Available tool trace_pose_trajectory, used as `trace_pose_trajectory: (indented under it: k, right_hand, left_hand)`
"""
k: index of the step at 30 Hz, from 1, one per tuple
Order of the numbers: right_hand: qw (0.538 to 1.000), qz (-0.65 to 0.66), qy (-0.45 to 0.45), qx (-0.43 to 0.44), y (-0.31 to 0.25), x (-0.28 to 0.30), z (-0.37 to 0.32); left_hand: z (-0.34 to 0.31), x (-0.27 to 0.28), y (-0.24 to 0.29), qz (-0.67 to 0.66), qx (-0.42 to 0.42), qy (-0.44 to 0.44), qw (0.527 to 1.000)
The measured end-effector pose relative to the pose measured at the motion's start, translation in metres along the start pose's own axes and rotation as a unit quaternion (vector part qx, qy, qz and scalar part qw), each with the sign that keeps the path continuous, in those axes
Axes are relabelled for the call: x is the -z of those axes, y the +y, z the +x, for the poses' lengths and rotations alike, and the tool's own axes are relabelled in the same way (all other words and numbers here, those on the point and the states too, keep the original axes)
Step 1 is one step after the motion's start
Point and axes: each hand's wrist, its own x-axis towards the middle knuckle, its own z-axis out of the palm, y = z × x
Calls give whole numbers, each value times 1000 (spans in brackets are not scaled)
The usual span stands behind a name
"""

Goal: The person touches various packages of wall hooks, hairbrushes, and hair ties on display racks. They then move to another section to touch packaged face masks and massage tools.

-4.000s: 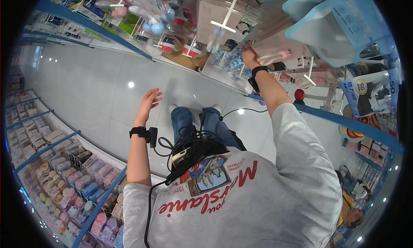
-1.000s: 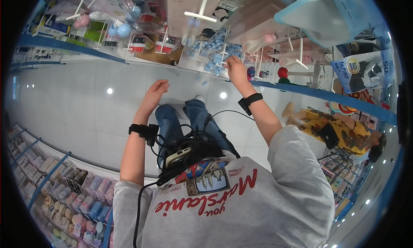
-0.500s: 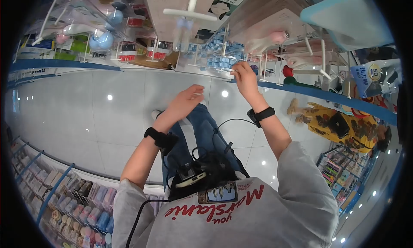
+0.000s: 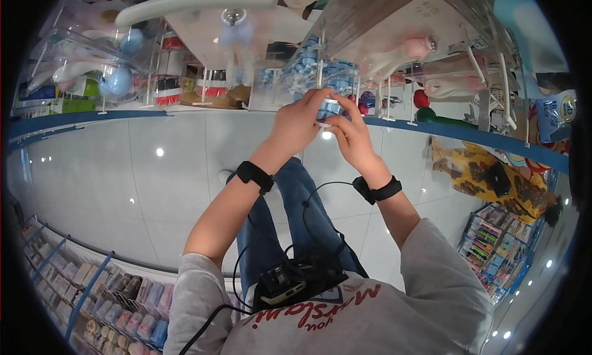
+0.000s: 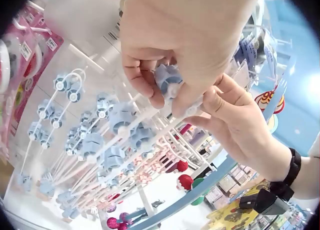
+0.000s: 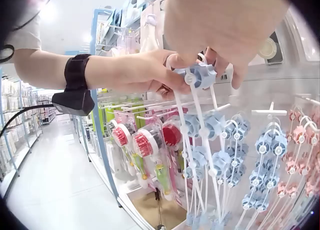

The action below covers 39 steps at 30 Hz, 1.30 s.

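Observation:
Both hands meet at the top of a roller massager (image 6: 200, 77) with blue knobbed rollers on white rods, hanging among others of its kind. My left hand (image 4: 299, 124) curls its fingers and thumb around a blue roller (image 5: 170, 82), as the left wrist view shows. Beside it, my right hand (image 4: 354, 139) pinches a white part by the same roller, thumb against fingertips (image 5: 212, 102). Below hang more blue roller massagers (image 5: 92, 145) in rows. In the right wrist view, the right hand partly hides the top loop.
White display hooks (image 6: 270, 111) jut out from the rack. Pink roller massagers (image 6: 300, 135) hang to one side, red-topped packaged brushes (image 6: 145, 142) to the other. A blue shelf edge (image 4: 456, 133) runs in front. A person in yellow clothing (image 4: 487, 176) stands in the aisle at right.
Four seconds ago the right hand was reaching deeper into the rack; it has since drawn back to the front. The left hand has come up and right from over the floor to meet it.

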Motion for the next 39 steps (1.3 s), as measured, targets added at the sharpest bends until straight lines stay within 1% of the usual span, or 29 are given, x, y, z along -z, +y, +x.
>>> trace_pose_trajectory:
  k: [1, 2, 4, 5, 7, 8, 10, 12, 14, 16, 17, 19, 20, 21, 22, 24, 25, 27, 28, 29, 30, 31, 32, 34, 35, 37, 39]
  right_hand:
    - [999, 22, -27, -7, -1, -1, 2]
    - [999, 22, -25, -6, -2, -1, 2]
    - [999, 2, -30, 25, -9, -1, -2]
    - [999, 5, -30, 20, -9, -2, -7]
    - [997, -8, -56, 49, -6, -7, -16]
    - [996, -31, -56, 69, -4, -7, -19]
    - [996, -27, -49, 64, 3, -11, -24]
    - [997, -24, -45, 58, 8, -12, -29]
    - [998, -19, -47, 35, 11, -8, -24]
    - [999, 0, -35, 30, 15, -3, -20]
    - [999, 20, -26, 23, 16, 0, -19]
    - [999, 14, -25, 22, 16, 6, -16]
    - [995, 4, -92, -49, 15, 8, -17]
    - [980, -6, -159, -120, 14, 10, -20]
    - [980, -6, -158, -123, 16, 10, -24]
    - [968, -21, -210, -134, 23, 4, -37]
    - [968, -21, -208, -136, 25, 0, -43]
    - [981, 3, -176, -83, 29, -9, -52]
    - [987, 32, -142, -67, 32, -16, -54]
    - [987, 31, -142, -70, 36, -23, -54]
    - [987, 59, -127, -80, 39, -30, -53]
    - [986, 87, -109, -89, 41, -36, -48]
    - [986, 90, -106, -91, 44, -40, -44]
    - [988, 75, -63, -123, 45, -46, -37]
    - [987, 76, -60, -131, 44, -49, -34]
    - [991, 98, 1, -87, 45, -49, -25]
    - [993, 80, 29, -77, 53, -48, -26]
  left_hand:
    - [-1, 1, 0, 1, -2, 0, 1000]
    - [-5, 2, 0, 13, -8, 7, 1000]
    - [-16, 3, 0, 27, -12, 8, 1000]
    - [-23, 2, -1, 16, -6, 0, 1000]
    - [-34, -2, 0, 7, -1, -11, 1000]
    - [-39, -5, -1, 2, 0, -20, 1000]
    - [-41, -12, -5, -2, 5, -29, 1000]
    - [-37, -21, -7, -22, -5, -12, 1000]
    - [-32, -25, -4, -34, 4, -18, 999]
    - [-24, -28, -2, -42, 11, -23, 999]
    - [-21, -30, 1, -53, 12, -14, 998]
    - [-18, -33, 3, -63, 13, -6, 998]
    - [-16, -35, 4, -49, 44, -32, 997]
    - [-15, -37, 5, -36, 74, -57, 995]
    - [-18, -41, 4, -37, 73, -60, 995]
    - [-27, -52, -3, -9, 66, -75, 995]
    - [-32, -57, -9, -9, 64, -77, 995]
    - [-42, -65, -23, -63, 58, -62, 994]
    - [-45, -68, -31, -65, 58, -65, 994]
    - [-46, -70, -38, -74, 69, -46, 994]
    - [-46, -72, -46, -82, 80, -28, 993]
    - [-43, -71, -48, -81, 79, -31, 993]
    - [-40, -69, -51, -87, 100, -4, 991]
    - [-35, -64, -54, -95, 134, 38, 986]
    - [-32, -60, -53, -96, 135, 30, 986]
    - [-21, -55, -54, -98, 146, 13, 984]
    - [-14, -58, -56, -87, 124, 9, 988]
